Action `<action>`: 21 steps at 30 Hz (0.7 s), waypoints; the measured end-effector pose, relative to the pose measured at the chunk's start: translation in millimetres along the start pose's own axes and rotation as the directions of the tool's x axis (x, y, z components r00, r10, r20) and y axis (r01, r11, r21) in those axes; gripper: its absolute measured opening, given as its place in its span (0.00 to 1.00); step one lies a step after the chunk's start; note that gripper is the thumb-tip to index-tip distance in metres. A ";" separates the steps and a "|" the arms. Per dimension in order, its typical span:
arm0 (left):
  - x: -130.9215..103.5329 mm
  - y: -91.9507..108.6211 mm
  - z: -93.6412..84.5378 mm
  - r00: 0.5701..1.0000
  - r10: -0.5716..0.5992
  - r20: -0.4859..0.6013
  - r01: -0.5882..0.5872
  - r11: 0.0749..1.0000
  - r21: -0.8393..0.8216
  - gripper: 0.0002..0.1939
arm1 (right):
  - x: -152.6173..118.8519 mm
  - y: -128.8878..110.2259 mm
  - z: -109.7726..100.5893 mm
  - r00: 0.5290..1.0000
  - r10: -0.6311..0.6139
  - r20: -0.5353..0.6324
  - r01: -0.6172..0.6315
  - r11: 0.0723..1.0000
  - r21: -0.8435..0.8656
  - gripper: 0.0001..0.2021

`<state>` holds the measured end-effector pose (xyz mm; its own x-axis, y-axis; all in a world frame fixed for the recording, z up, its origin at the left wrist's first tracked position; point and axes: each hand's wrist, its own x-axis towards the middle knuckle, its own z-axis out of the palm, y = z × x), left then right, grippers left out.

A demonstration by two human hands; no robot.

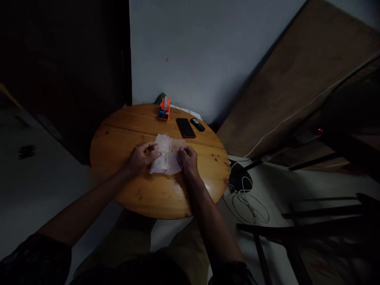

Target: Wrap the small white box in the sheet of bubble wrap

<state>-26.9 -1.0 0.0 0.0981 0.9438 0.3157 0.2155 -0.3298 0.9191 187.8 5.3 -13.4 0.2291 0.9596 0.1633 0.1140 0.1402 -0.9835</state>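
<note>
- Head view: the wrap (pixel 168 155), a clear bubble sheet or pouch, lies at the centre of the frame on the table (pixel 118 138), between the two hands.
- The left hand (pixel 143 156), just left of the frame's centre, is at the wrap's left edge; its thumb and fingers are curved and stand apart, the thumb's tip over the wrap.
- The right hand (pixel 189 160), at the centre of the frame, has its thumb and fingers pinched together on the wrap's right edge.
- Above the wrap in the frame, an orange tape dispenser (pixel 164 109) stands near the table's far edge.
- Right of the dispenser lies a dark phone (pixel 186 128) with a reddish edge; a small keypad handset (pixel 197 124) lies slantwise just beside its upper right.
- The pale wall (pixel 190 47) fills the upper middle of the frame; a brown board (pixel 308 63) slants across the upper right.
- A loosely coiled pale cable (pixel 252 209) lies on the floor, right of the table, in the lower right.
</note>
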 end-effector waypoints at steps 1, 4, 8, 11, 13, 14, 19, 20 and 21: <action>-1.3 0.7 0.8 0.998 0.051 0.033 -0.052 0.997 0.055 0.24 | -0.5 0.0 1.0 1.000 0.008 -0.005 -0.008 1.000 0.012 0.11; -3.5 2.0 3.7 0.981 0.157 0.116 -0.174 0.973 0.153 0.23 | -1.7 -1.2 4.2 1.000 0.011 -0.013 -0.011 1.000 0.015 0.10; -4.2 4.9 5.6 0.981 0.117 0.152 -0.147 0.968 0.204 0.11 | -2.3 -4.2 6.8 0.998 -0.036 -0.051 0.035 0.999 -0.019 0.11; -4.1 7.6 4.3 0.991 0.033 0.128 -0.052 0.988 0.148 0.07 | -2.7 -6.7 6.2 0.997 -0.032 -0.073 0.031 0.999 -0.016 0.11; -3.1 7.0 1.3 0.998 -0.036 0.060 0.032 0.997 0.070 0.06 | -2.7 -7.9 4.5 0.996 -0.032 -0.083 0.030 0.999 -0.024 0.11; -2.0 5.4 -1.2 0.997 -0.076 0.013 0.075 0.997 0.030 0.06 | -2.5 -8.3 3.2 0.995 -0.036 -0.088 0.033 0.999 -0.031 0.11; 8.1 -12.0 -19.6 0.948 -0.260 -0.182 0.247 0.965 -0.089 0.07 | 2.0 -4.5 -5.8 0.989 -0.053 -0.139 0.046 0.998 -0.053 0.11; 10.2 -15.2 -23.1 0.935 -0.283 -0.215 0.268 0.959 -0.095 0.07 | 3.5 -2.4 -7.8 0.988 -0.056 -0.142 0.046 0.996 -0.072 0.11; 12.0 -17.4 -26.0 0.920 -0.298 -0.253 0.282 0.954 -0.099 0.08 | 5.0 0.0 -9.6 0.990 -0.060 -0.130 0.047 0.994 -0.103 0.11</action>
<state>-54.7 16.6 -6.1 -0.2203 0.9725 0.0762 0.1374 -0.0464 0.9894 198.2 7.8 -11.9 0.3452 0.9097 0.2307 0.2233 0.1592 -0.9617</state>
